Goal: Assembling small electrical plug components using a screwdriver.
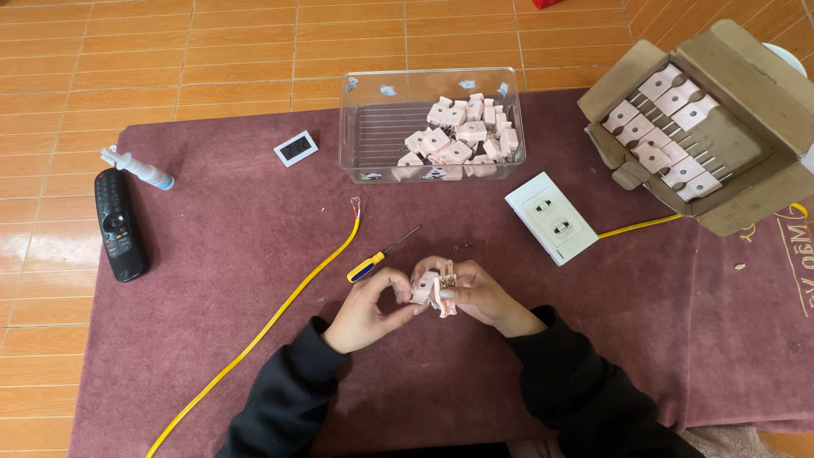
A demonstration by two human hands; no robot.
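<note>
Near the front edge of the maroon mat [254, 254], both of my hands meet over a small pale-pink socket part [443, 293], held off the cloth between them. Left hand [369, 309]: fingers curled, thumb and forefinger pinched on the part's left side. Right hand [479, 297]: closed around the part from the right, fingers wrapped over its top. I cannot tell whether it is one piece or two being pressed together; the fingers hide the joint. Judgement on handling: a part this small wants a steady grip from the right hand while the left does the fine fingertip work, kept low over the mat so anything that slips lands on cloth; a tiny dark screw [458, 247] already lies loose just above the hands. Blue-and-yellow screwdriver [377, 259] rests just beside the left hand, untouched. Yellow wire [280, 309] runs diagonally across the mat, its bare end pointing toward the bin. Containers: clear plastic bin [365, 127] at the back of the mat, holding a loose heap of like pink parts piled toward its right half, left half bare. Open cardboard box [755, 110] at far right, with pink pieces in rows on metal pins. White double wall socket [551, 216] lies between bin and box, with a second yellow lead running from its side toward the box. Black remote [117, 225], a small dropper bottle [140, 170] and a small white display [296, 148] sit at left.
</note>
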